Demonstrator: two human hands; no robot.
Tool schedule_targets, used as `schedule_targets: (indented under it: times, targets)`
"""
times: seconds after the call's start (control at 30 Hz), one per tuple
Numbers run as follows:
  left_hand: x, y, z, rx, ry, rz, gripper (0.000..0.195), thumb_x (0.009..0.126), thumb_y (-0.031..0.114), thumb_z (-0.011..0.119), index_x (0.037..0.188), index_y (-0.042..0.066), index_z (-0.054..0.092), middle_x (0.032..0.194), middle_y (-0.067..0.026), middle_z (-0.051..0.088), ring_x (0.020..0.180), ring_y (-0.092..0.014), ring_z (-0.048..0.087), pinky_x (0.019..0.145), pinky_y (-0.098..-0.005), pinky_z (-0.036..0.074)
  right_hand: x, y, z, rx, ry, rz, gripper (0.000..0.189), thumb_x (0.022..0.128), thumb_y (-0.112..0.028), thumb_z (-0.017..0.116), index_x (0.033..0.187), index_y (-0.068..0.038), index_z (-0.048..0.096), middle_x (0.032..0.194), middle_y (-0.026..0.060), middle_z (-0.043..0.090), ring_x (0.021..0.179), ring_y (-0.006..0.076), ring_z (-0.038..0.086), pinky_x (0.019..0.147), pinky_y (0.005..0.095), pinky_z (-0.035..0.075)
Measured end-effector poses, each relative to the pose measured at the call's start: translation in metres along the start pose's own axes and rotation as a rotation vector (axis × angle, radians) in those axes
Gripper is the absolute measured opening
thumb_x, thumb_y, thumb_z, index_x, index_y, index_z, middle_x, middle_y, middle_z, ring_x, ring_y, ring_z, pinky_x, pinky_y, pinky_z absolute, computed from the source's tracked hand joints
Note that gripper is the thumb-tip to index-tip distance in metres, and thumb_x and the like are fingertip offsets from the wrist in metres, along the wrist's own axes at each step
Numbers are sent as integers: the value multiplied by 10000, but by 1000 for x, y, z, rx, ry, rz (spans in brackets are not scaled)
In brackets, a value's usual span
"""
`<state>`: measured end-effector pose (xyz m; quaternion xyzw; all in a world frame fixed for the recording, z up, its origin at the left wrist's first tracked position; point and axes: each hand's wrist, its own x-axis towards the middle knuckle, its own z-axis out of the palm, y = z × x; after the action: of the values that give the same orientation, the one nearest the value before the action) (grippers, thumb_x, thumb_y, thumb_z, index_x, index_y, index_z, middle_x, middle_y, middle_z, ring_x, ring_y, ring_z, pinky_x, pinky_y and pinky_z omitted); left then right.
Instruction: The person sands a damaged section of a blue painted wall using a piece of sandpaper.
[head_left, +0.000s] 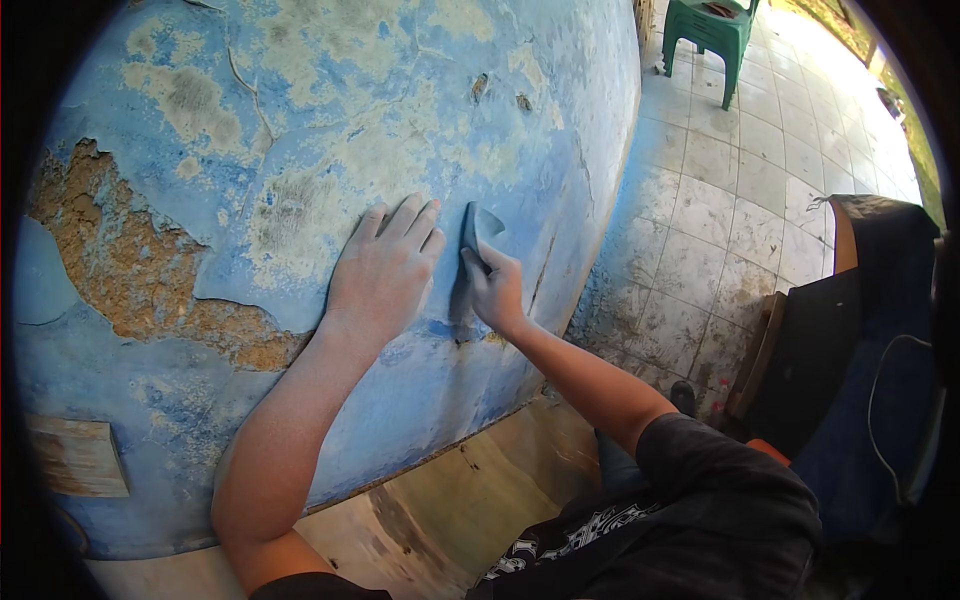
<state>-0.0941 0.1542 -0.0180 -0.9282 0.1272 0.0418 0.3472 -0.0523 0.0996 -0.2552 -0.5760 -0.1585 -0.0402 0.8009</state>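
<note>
Before me stands a blue painted plaster wall (390, 172), its paint worn to pale patches. My left hand (386, 262), coated in pale dust, lies palm down against it with the fingers apart, holding nothing. To its right, my right hand (495, 289) pinches a folded grey-blue sheet, apparently sandpaper (480, 225), between thumb and fingers. One corner of the sheet curls up, and its edge is at or close to the wall; contact is hard to tell. Left of my left forearm, a broken area of plaster exposes rough brown material (157, 277).
A brownish board-like surface (480, 480) runs along the wall's foot. Dusty white floor tiles (712, 225) extend on the right, with a green plastic chair (709, 37) at the back. Dark furniture or cloth (810, 352) and a pale cable (874, 397) are on my right.
</note>
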Motion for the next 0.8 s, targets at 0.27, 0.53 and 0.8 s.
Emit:
schedule_targets:
  times: [0.27, 0.53, 0.8]
  targets:
    - [2, 4, 0, -9, -7, 9, 350, 940, 218, 753, 1275, 124, 727, 1578, -48, 584, 1517, -214, 446, 1225, -436, 348, 35, 42, -30, -97, 64, 31, 142, 1029, -34, 664, 1126, 29, 747, 747, 212, 618, 632, 250, 531, 632, 351, 458]
    - [0, 3, 1, 2, -17, 12, 346, 929, 216, 764, 1260, 123, 728, 1572, -50, 591, 1507, -219, 459, 1215, -433, 352, 9, 0, -1, -12, 36, 19, 129, 1017, -15, 673, 1117, 48, 724, 752, 231, 573, 626, 265, 524, 628, 360, 451]
    - [4, 5, -2, -21, -18, 7, 348, 927, 227, 770, 1258, 128, 727, 1570, -54, 592, 1508, -218, 458, 1214, -434, 350, 42, 50, -26, -96, 61, -74, 138, 1015, 7, 664, 1129, 36, 737, 752, 202, 604, 618, 249, 546, 611, 366, 450]
